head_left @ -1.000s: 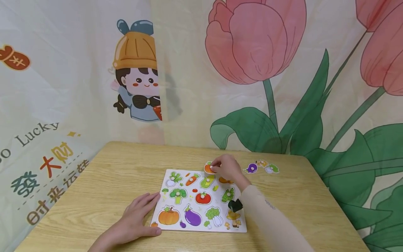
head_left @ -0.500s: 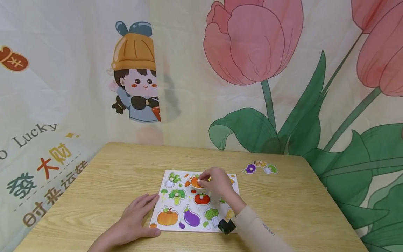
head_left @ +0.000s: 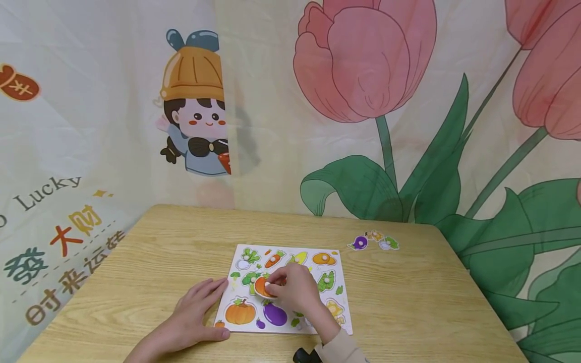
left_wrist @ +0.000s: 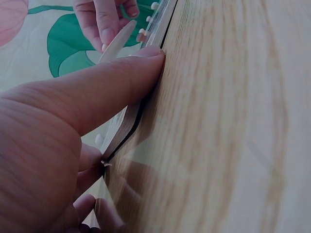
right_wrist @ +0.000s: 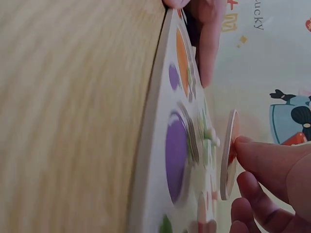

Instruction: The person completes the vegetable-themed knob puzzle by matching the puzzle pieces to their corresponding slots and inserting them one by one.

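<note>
A white vegetable puzzle board [head_left: 248, 328] lies on the table. My right hand [head_left: 296, 288] pinches an orange pumpkin puzzle piece [head_left: 261, 287] by its knob, above the board's left half. In the right wrist view the tilted pumpkin piece [right_wrist: 229, 155] is apart from the board. My left hand [head_left: 192, 315] rests at the board's lower left corner, thumb on the front edge and straight fingers along the left edge. Printed pumpkin [head_left: 240, 312] and eggplant [head_left: 275, 314] slots show without knobs. Knobbed carrot [head_left: 274, 258] and pea [head_left: 326, 281] pieces sit in theirs. The right hand hides the board's middle.
Behind the board, to the right, loose pieces lie on the table [head_left: 408, 282]: an eggplant piece [head_left: 360, 243], a mushroom piece [head_left: 375, 235] and a green-and-white vegetable piece [head_left: 388, 244]. A printed curtain [head_left: 268, 101] hangs behind the table.
My right hand has carried the pumpkin piece from behind the board leftward and nearer, over the board toward its left half. The left hand keeps its place at the corner.
</note>
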A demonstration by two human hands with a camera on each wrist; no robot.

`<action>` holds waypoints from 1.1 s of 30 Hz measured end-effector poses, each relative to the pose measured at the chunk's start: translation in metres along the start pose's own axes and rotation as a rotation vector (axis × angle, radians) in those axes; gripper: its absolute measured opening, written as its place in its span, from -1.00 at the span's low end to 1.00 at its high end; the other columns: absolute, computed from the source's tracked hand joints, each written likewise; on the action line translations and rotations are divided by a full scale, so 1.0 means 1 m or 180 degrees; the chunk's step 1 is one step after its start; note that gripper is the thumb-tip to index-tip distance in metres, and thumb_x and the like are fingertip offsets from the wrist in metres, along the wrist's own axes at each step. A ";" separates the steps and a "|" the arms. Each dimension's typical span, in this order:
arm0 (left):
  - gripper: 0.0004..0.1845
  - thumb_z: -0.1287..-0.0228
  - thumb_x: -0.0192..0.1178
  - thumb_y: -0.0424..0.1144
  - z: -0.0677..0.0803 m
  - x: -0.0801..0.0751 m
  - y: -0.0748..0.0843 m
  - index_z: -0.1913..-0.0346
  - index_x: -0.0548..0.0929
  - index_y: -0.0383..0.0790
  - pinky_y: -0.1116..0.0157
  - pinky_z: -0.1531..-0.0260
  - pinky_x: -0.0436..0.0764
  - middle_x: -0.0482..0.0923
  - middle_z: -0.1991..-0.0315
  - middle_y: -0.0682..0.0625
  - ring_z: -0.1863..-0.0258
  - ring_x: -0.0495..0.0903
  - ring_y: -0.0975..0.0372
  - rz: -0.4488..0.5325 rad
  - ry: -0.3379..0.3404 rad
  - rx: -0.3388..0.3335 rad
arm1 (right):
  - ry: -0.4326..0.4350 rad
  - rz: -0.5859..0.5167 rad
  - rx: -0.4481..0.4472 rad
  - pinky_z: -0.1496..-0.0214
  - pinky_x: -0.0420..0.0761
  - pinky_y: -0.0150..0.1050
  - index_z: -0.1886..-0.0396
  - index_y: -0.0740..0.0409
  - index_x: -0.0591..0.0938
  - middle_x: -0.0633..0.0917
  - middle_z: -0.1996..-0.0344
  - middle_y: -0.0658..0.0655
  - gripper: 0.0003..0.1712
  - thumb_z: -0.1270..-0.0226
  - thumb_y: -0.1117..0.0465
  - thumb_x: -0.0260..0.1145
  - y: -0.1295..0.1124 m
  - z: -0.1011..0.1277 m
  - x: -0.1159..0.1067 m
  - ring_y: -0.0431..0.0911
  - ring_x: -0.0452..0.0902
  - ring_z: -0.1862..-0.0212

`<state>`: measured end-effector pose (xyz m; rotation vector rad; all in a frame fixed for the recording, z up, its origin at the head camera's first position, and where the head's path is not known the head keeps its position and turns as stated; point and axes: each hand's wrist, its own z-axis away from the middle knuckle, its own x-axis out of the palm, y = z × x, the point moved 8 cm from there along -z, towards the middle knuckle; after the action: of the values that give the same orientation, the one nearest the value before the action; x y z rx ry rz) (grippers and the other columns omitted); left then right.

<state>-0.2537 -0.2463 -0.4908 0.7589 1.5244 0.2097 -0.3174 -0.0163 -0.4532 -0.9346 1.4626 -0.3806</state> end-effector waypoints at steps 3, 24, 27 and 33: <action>0.19 -0.02 0.57 0.31 0.000 0.000 -0.001 -0.63 0.33 -0.23 -0.51 -0.35 0.06 0.28 -0.60 -0.22 -0.58 0.04 -0.28 0.0017 -0.0016 -0.0001 | 0.0012 -0.0073 0.0024 0.49 0.40 -0.38 0.41 -0.05 0.84 0.63 0.58 -0.22 -0.90 -0.23 0.15 0.65 -0.004 0.005 0.008 -0.32 0.42 0.53; 0.16 -0.03 0.56 0.30 0.000 0.001 -0.002 -0.61 0.36 -0.23 -0.49 -0.33 0.09 0.32 -0.58 -0.19 -0.57 0.07 -0.27 0.0002 0.0046 0.0086 | -0.0038 -0.0310 -0.0045 0.49 0.39 -0.44 0.44 -0.04 0.86 0.57 0.63 -0.29 -0.90 -0.18 0.18 0.68 -0.023 0.020 0.044 -0.40 0.38 0.58; 0.17 -0.03 0.56 0.31 -0.001 0.002 -0.002 -0.62 0.36 -0.23 -0.48 -0.33 0.09 0.33 -0.57 -0.19 -0.57 0.07 -0.27 -0.0006 0.0046 0.0095 | -0.0030 -0.0260 -0.0052 0.48 0.39 -0.44 0.45 -0.05 0.86 0.56 0.61 -0.30 -0.89 -0.17 0.17 0.68 -0.023 0.020 0.047 -0.42 0.38 0.55; 0.16 -0.03 0.56 0.30 0.000 0.001 -0.001 -0.62 0.36 -0.22 -0.49 -0.32 0.11 0.33 -0.58 -0.18 -0.57 0.07 -0.26 -0.0021 0.0065 0.0088 | -0.0033 -0.0261 -0.0037 0.47 0.38 -0.44 0.45 -0.08 0.86 0.56 0.60 -0.30 -0.89 -0.15 0.16 0.69 -0.023 0.020 0.050 -0.42 0.38 0.54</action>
<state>-0.2545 -0.2470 -0.4920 0.7756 1.5516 0.1922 -0.2848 -0.0610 -0.4729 -1.0068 1.4214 -0.4272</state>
